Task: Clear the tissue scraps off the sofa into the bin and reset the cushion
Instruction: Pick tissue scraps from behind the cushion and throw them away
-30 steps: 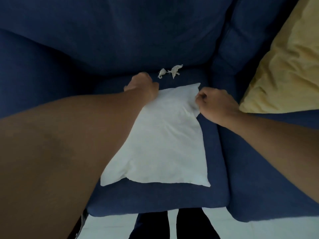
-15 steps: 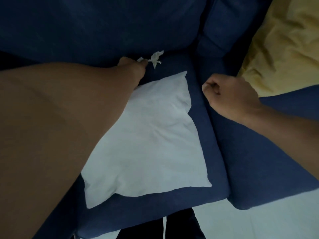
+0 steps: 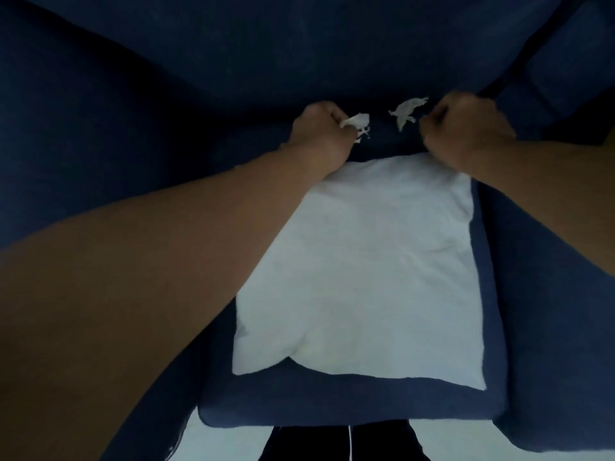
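Left hand (image 3: 319, 134) clenched on a tissue scrap (image 3: 357, 123) at the back edge of the sofa seat (image 3: 332, 407), white shreds sticking out past the knuckles. Right hand (image 3: 466, 134) curled into a fist just beside a second scrap (image 3: 406, 111); cannot tell whether touching it or gripping anything. That scrap lying loose where the seat meets the backrest (image 3: 299, 51). White cushion (image 3: 366, 277) flat on the middle of the seat, far corners under both wrists, near edge close to the seat's front edge.
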A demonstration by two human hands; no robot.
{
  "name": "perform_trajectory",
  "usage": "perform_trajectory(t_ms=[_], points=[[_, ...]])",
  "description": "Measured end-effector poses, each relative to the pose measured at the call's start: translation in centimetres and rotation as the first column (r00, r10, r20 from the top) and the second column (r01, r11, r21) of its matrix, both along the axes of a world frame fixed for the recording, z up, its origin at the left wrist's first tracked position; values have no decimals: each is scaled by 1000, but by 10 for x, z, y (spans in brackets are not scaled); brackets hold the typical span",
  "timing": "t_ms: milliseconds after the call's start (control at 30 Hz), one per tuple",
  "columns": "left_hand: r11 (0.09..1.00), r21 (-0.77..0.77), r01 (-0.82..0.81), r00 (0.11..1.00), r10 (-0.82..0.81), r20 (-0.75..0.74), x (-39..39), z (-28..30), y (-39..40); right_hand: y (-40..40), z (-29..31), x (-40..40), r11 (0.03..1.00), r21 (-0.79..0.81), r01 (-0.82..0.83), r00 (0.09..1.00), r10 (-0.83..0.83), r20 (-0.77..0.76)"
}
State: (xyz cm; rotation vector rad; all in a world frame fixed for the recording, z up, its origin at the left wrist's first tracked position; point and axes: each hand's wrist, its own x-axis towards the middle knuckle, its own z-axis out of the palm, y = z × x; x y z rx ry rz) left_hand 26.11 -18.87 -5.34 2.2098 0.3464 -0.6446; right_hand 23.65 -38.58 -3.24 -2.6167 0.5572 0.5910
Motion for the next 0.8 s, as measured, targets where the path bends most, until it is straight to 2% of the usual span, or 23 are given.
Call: perform_trajectory(t_ms=[133, 200, 333, 533, 633, 733, 800], points=[[1000, -20, -22, 1000, 22, 11, -14, 5, 22, 23, -17, 22, 1000, 7, -25, 995, 25, -101], [1000, -19, -12, 1000, 13, 18, -18, 9, 29, 34, -21, 29, 996, -23, -91, 986, 87, -141], [999, 53, 7, 998, -10, 62, -22, 15, 38, 42, -26, 34, 967, -81, -242, 958, 225, -177], [987, 159, 32, 993, -49, 106, -29, 19, 42, 39, -29, 21, 943, -148, -297, 937, 257, -239], [973, 225, 42, 995, -63, 84, -35, 24, 42, 35, -14, 8, 936, -149, -320, 939, 293, -181], [959, 281, 26, 995, -51, 82, -41, 35, 35, 31, 7, -3, 894, -217, -391, 918, 395, -26], [957, 290, 8, 997, -32, 76, -45, 44, 27, 28, 21, -7, 888, -185, -421, 893, 442, 87]])
